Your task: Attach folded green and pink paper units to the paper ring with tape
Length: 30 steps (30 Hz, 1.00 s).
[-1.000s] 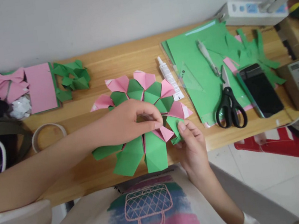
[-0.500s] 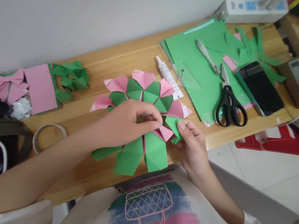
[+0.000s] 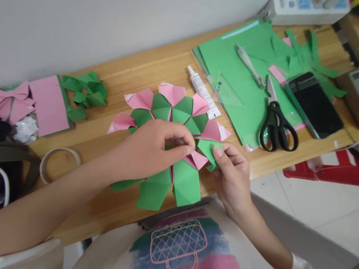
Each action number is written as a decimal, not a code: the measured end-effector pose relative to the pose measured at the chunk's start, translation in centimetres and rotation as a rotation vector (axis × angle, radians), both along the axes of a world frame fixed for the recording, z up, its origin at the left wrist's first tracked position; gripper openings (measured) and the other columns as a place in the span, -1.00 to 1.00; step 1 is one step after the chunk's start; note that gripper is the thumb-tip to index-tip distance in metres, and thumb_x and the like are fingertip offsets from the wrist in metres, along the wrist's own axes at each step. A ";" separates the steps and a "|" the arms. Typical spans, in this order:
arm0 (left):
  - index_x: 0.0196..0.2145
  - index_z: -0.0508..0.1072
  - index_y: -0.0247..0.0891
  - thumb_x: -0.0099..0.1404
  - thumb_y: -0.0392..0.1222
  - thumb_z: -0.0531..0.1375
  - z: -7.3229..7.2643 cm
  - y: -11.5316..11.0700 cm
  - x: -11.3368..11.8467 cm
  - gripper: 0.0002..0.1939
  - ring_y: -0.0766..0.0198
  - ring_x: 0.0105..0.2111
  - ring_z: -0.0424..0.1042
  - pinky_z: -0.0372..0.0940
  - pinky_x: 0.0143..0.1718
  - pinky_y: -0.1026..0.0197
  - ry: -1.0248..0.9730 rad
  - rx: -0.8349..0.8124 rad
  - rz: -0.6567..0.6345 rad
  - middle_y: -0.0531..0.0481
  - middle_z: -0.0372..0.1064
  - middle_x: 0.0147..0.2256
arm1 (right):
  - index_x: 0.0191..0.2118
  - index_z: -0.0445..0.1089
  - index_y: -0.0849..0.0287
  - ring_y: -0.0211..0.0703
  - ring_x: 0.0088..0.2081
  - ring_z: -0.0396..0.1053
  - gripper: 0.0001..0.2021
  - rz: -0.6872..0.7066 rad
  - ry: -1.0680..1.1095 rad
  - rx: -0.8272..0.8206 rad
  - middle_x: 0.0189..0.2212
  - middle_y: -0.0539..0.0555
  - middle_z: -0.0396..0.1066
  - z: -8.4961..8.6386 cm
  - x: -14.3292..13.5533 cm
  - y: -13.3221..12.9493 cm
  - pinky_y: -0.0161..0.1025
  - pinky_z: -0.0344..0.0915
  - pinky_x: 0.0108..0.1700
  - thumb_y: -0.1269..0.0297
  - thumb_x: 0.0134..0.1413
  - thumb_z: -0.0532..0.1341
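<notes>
A folded paper flower [image 3: 186, 183] in green and pink lies near the table's front edge, its pointed pieces set in a ring. Across its left and middle part reaches my left hand [image 3: 163, 144], thumb and fingers pinched at a pink folded piece [image 3: 199, 160] on the flower's right side. My right hand [image 3: 231, 171] grips a green petal [image 3: 209, 150] at the right of the ring, thumb on top and fingers beneath. The flower's centre is mostly hidden under my left hand.
Behind the flower lies a glue tube [image 3: 203, 92]. To the right are green paper sheets [image 3: 232, 121], a pen [image 3: 249, 64], black-handled scissors [image 3: 276, 128] and a phone [image 3: 314, 106]. Leftward lie a tape roll [image 3: 59, 165], pink paper [image 3: 48, 105] and folded green pieces [image 3: 89, 90].
Both hands keep nearly the same places on the flower. My right hand has shifted very slightly to the right.
</notes>
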State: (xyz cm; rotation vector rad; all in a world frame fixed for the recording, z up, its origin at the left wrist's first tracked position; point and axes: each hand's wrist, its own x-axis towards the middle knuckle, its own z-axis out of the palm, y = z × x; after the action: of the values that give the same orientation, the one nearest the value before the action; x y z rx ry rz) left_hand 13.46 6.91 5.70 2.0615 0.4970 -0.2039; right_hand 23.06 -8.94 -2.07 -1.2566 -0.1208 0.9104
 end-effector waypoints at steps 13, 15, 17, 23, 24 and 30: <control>-0.38 0.51 -0.25 0.24 -0.23 0.11 0.0 -0.2 0.0 -0.82 0.37 -0.44 0.42 0.18 -0.45 0.34 0.007 0.023 0.021 0.11 0.53 -0.41 | -0.57 0.27 0.13 -0.36 -0.58 -0.03 -0.66 0.011 -0.144 -0.046 -0.64 -0.15 0.10 -0.1 -0.1 -0.2 -0.33 0.04 -0.48 0.09 -0.03 0.38; -0.39 0.51 -0.24 0.24 -0.22 0.10 -0.1 -0.2 0.0 -0.82 0.37 -0.45 0.41 0.17 -0.45 0.34 0.010 0.027 0.019 0.11 0.52 -0.41 | -0.58 0.22 0.13 -0.36 -0.58 -0.04 -0.62 0.005 -0.155 -0.053 -0.64 -0.16 0.08 -0.1 -0.1 -0.2 -0.32 0.04 -0.48 0.08 -0.04 0.38; -0.39 0.51 -0.24 0.23 -0.22 0.10 -0.1 -0.2 0.0 -0.82 0.37 -0.46 0.40 0.17 -0.45 0.33 0.014 0.030 0.014 0.11 0.52 -0.41 | -0.59 0.17 0.13 -0.37 -0.58 -0.05 -0.60 0.001 -0.152 -0.053 -0.65 -0.16 0.06 0.0 -0.1 -0.2 -0.32 0.03 -0.48 0.08 -0.04 0.38; -0.39 0.50 -0.25 0.24 -0.22 0.11 -0.1 -0.2 0.1 -0.83 0.37 -0.43 0.43 0.19 -0.44 0.34 0.004 0.003 0.023 0.10 0.53 -0.41 | -0.60 0.12 0.13 -0.37 -0.58 -0.08 -0.57 0.002 -0.122 -0.013 -0.65 -0.17 0.04 0.3 -0.1 -0.1 -0.34 -0.01 -0.50 0.12 -0.02 0.38; -0.39 0.50 -0.25 0.24 -0.22 0.11 -0.1 -0.2 0.1 -0.83 0.37 -0.44 0.43 0.20 -0.44 0.34 0.002 0.000 0.030 0.10 0.53 -0.41 | -0.59 0.12 0.13 -0.37 -0.57 -0.06 -0.57 0.009 -0.118 -0.016 -0.64 -0.16 0.05 0.3 0.0 -0.1 -0.34 -0.01 -0.50 0.12 -0.03 0.39; -0.39 0.51 -0.24 0.24 -0.18 0.11 0.0 -0.2 0.3 -0.82 0.38 -0.46 0.42 0.20 -0.46 0.35 0.020 -0.002 0.045 0.11 0.53 -0.42 | -0.55 0.22 0.13 -0.36 -0.54 0.01 -0.63 0.068 -0.109 -0.055 -0.60 -0.14 0.13 0.2 0.1 -0.2 -0.36 0.02 -0.49 0.09 -0.08 0.40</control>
State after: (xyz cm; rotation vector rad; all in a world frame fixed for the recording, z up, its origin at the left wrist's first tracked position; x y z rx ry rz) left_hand 13.75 6.71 5.73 2.0459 0.5543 -0.1983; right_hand 23.16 -9.10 -1.83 -1.3603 -0.2277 0.9087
